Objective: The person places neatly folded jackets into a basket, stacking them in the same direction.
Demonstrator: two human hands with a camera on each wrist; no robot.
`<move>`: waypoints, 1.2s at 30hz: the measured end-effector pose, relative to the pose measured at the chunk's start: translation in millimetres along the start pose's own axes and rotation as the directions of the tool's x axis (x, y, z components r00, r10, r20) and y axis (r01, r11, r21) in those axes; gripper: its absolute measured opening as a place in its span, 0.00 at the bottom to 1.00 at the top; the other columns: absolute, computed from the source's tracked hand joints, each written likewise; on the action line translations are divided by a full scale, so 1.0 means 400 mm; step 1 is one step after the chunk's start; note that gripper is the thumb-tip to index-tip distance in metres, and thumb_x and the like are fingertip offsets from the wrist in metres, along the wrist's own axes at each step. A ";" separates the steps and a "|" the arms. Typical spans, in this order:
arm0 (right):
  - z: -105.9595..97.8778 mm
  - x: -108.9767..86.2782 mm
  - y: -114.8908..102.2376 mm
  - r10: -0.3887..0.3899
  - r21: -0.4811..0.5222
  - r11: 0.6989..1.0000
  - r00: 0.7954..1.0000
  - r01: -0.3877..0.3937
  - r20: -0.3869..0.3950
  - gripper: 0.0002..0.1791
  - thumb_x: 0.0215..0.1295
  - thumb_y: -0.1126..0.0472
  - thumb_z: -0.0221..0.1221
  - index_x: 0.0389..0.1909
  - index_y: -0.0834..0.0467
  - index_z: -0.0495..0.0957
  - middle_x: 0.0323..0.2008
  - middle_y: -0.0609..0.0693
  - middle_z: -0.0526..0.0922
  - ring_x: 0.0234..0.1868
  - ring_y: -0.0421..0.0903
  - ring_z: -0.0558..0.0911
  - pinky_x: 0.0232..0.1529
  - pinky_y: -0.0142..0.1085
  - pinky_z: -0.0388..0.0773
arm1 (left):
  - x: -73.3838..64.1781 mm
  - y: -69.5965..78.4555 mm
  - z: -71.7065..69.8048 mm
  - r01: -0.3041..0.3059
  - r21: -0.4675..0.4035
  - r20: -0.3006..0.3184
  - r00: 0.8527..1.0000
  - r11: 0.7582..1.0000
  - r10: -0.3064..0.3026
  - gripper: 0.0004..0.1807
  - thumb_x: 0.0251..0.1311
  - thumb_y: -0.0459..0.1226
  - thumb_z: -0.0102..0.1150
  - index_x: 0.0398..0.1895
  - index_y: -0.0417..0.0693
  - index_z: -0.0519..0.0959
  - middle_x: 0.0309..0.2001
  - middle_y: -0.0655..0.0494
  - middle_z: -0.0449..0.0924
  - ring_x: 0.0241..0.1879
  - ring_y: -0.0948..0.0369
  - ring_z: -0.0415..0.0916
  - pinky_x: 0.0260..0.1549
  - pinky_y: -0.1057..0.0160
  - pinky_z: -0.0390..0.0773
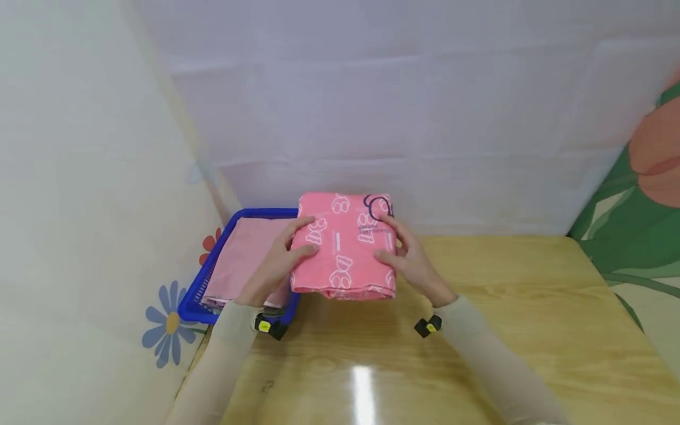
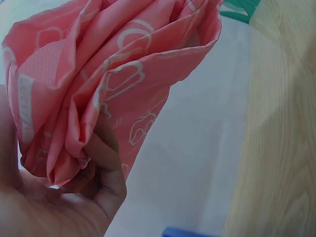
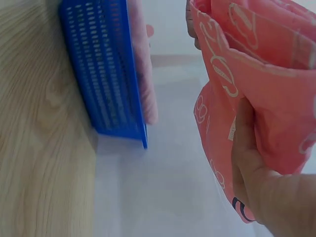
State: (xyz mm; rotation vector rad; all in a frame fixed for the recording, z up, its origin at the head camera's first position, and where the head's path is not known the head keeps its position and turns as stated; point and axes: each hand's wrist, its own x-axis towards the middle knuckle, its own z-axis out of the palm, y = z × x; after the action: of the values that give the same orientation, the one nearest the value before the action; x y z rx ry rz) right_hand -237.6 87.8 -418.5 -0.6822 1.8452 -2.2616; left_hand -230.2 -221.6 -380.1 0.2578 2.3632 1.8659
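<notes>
Both hands hold up a folded pink cloth printed with white bear outlines, raised above the table. On its left side the left hand grips the edge, thumb on the front face; in the left wrist view its fingers curl around the bunched folds. The right hand grips the opposite edge, thumb also on the front. Loose layers of the cloth show from the right wrist. Left of the cloth stands a blue plastic basket with folded pale pink fabric inside.
The wooden table extends to the right and toward the person. A white sheet hangs behind it. At the left is a pale wall covering with printed flowers; green and coral leaf prints border the right.
</notes>
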 end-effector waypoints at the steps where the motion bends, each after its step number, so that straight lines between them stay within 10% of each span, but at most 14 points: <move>1: 0.006 0.006 0.002 -0.002 0.006 1.000 1.000 0.002 0.006 0.47 0.70 0.73 0.62 0.86 0.50 0.55 0.80 0.64 0.57 0.61 0.65 0.82 0.47 0.49 0.90 | 0.002 0.002 -0.009 0.000 0.020 -0.005 1.000 1.000 0.000 0.38 0.71 0.39 0.65 0.82 0.62 0.64 0.73 0.36 0.65 0.34 0.58 0.84 0.35 0.65 0.86; 7: 0.047 0.041 0.014 -0.014 -0.003 1.000 0.999 0.014 0.033 0.47 0.71 0.73 0.62 0.86 0.50 0.54 0.82 0.63 0.55 0.65 0.72 0.79 0.50 0.48 0.90 | 0.008 0.003 -0.068 -0.005 0.193 -0.051 0.999 0.981 0.015 0.38 0.71 0.41 0.63 0.83 0.64 0.64 0.74 0.40 0.64 0.35 0.57 0.81 0.36 0.65 0.83; 13: 0.101 0.089 0.037 0.008 0.009 1.000 1.000 -0.008 0.014 0.46 0.71 0.73 0.62 0.86 0.49 0.55 0.82 0.61 0.56 0.66 0.73 0.79 0.51 0.48 0.90 | 0.000 0.006 -0.138 -0.050 0.521 -0.125 0.983 0.852 0.134 0.33 0.71 0.48 0.63 0.79 0.71 0.71 0.64 0.49 0.75 0.42 0.53 0.76 0.37 0.59 0.76; 20: 0.184 0.146 0.076 0.026 0.011 1.000 0.999 -0.026 0.019 0.47 0.70 0.74 0.62 0.85 0.48 0.57 0.81 0.62 0.58 0.65 0.72 0.80 0.50 0.48 0.90 | -0.010 0.003 -0.222 0.090 0.308 -0.109 0.992 0.947 -0.059 0.38 0.73 0.45 0.60 0.85 0.66 0.61 0.77 0.39 0.59 0.31 0.56 0.80 0.30 0.65 0.82; 32: 0.298 0.203 0.122 0.101 0.061 0.993 0.994 -0.103 0.033 0.48 0.68 0.75 0.62 0.85 0.45 0.58 0.77 0.64 0.65 0.59 0.65 0.85 0.50 0.45 0.90 | -0.039 -0.043 -0.327 0.193 0.288 -0.162 0.975 0.938 -0.151 0.38 0.75 0.43 0.54 0.86 0.61 0.56 0.83 0.34 0.49 0.30 0.61 0.77 0.31 0.68 0.78; 36: 0.324 0.213 0.121 0.109 0.047 0.993 0.993 -0.111 0.050 0.49 0.67 0.76 0.63 0.85 0.45 0.58 0.77 0.65 0.66 0.61 0.63 0.84 0.52 0.44 0.89 | -0.045 -0.058 -0.351 0.208 0.323 -0.187 0.970 0.923 -0.153 0.38 0.75 0.43 0.53 0.87 0.57 0.56 0.84 0.34 0.48 0.47 0.51 0.78 0.42 0.64 0.77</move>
State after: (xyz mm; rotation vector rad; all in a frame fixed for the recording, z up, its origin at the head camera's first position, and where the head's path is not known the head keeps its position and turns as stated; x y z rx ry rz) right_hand -265.7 -72.0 -424.9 -0.6050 1.7543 -2.1947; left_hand -241.8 -364.2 -370.2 -0.0838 2.7043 1.4384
